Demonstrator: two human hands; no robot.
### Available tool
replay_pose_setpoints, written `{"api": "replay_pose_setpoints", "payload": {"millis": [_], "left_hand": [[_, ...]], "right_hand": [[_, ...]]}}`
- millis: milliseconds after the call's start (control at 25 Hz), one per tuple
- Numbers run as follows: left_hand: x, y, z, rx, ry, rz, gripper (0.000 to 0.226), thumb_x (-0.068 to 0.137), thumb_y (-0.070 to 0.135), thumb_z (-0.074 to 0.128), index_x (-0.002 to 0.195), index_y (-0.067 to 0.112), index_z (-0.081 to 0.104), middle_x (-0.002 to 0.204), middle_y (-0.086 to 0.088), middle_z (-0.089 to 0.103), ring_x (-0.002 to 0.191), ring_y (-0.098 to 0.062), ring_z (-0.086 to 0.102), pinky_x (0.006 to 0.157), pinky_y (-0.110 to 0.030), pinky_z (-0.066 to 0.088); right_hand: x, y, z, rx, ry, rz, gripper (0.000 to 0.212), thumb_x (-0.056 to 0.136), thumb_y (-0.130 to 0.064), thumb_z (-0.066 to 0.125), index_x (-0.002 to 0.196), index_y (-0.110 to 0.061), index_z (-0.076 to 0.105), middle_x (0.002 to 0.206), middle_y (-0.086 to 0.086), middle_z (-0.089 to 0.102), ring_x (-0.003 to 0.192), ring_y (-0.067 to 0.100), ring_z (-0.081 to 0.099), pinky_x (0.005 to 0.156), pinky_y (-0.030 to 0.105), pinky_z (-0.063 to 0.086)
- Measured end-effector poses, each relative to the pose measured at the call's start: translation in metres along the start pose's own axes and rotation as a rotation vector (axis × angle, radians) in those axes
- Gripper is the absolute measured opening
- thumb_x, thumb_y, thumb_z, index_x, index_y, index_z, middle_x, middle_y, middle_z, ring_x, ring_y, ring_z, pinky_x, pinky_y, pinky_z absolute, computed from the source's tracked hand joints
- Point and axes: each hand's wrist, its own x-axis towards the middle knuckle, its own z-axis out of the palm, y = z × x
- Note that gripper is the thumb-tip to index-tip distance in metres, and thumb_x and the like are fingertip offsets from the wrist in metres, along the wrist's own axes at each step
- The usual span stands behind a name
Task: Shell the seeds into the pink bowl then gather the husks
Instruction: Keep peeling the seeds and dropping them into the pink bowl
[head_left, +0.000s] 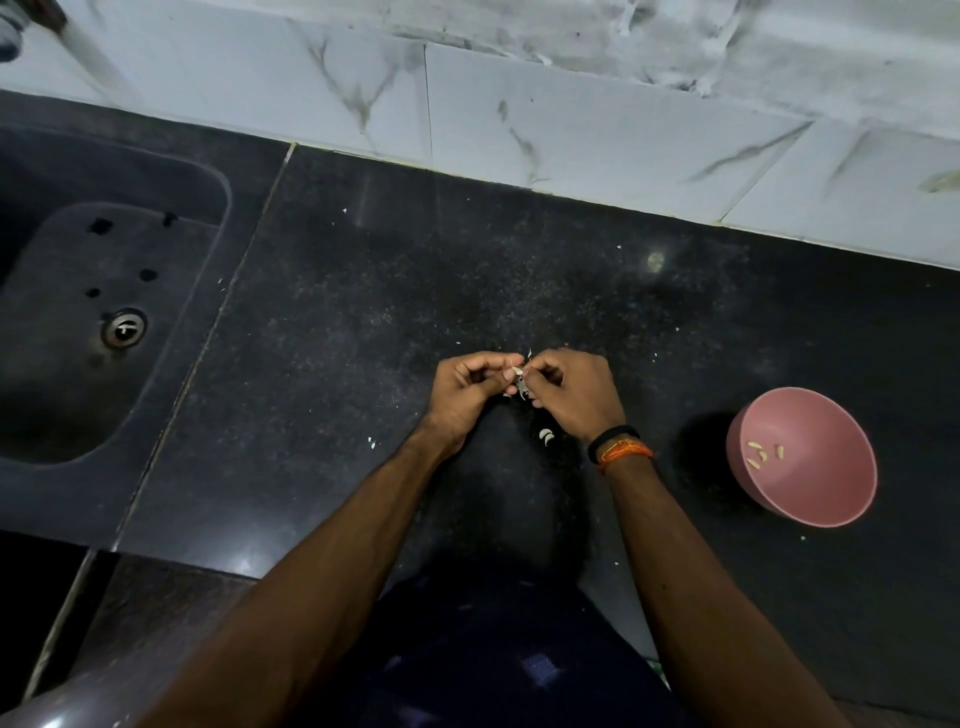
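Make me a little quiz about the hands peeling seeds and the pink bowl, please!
1. True or false: the pink bowl already has some shelled seeds inside.
2. On which side of the hands is the sink: A) the person's left, B) the person's right?
3. What do the left hand and right hand pinch between them?

Key
1. True: a few pale kernels lie in it.
2. A: the sink is on the left, the bowl on the right.
3. A seed, with bits of husk lying on the black counter below.
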Motion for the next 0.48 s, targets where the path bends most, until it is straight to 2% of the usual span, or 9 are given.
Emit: {"api": "replay_pose_setpoints", "payload": {"millis": [200, 480], "left_hand": [[-0.0007, 0.0017, -0.0002, -0.004, -0.007, 0.002, 0.020, 0.085, -0.013, 0.067, 0.104, -0.007, 0.070, 0.098, -0.014, 0.075, 0.087, -0.020, 0.070, 0.078, -0.028, 0.059], [-0.0021, 0.0063, 0.0005, 0.022, -0.021, 0.020, 0.016, 0.085, -0.014, 0.068, 0.099, -0.007, 0.069, 0.089, -0.010, 0.075, 0.080, -0.018, 0.071, 0.073, -0.027, 0.059]], "right_hand": [[-0.0050, 0.0000, 0.0030, 0.056, -0.006, 0.061, 0.010, 0.092, -0.016, 0.067, 0.087, -0.018, 0.075, 0.073, -0.002, 0.074, 0.065, 0.010, 0.073, 0.071, 0.044, 0.063], [-0.0024, -0.0074, 0.0020, 0.224, 0.027, 0.170, 0.011, 0.095, -0.011, 0.065, 0.090, -0.007, 0.074, 0.076, 0.003, 0.075, 0.066, 0.015, 0.075, 0.071, 0.044, 0.064]]}}
